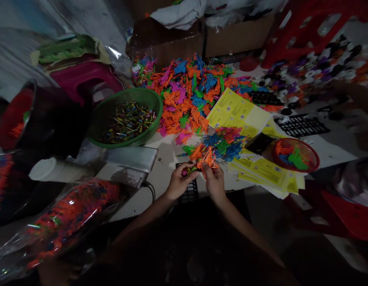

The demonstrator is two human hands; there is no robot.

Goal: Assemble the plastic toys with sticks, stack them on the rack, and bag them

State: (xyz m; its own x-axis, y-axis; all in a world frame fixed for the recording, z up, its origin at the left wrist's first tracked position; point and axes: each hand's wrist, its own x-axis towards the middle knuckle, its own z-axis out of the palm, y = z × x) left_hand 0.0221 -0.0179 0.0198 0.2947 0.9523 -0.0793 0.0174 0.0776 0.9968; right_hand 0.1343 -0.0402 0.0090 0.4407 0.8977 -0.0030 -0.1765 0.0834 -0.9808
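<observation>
Left hand [181, 182] pinches small, glossy cylinders — right hand [214, 180] grips orange plastic [208, 157].

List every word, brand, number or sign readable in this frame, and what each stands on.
None can be read.
Yellow sheets: rows of small printed blocks, too small to read.
Grey box by the cable: small dark marks at its corner, too small and blurred.
Small tubes in the green basin: any print is too small to tell.
</observation>
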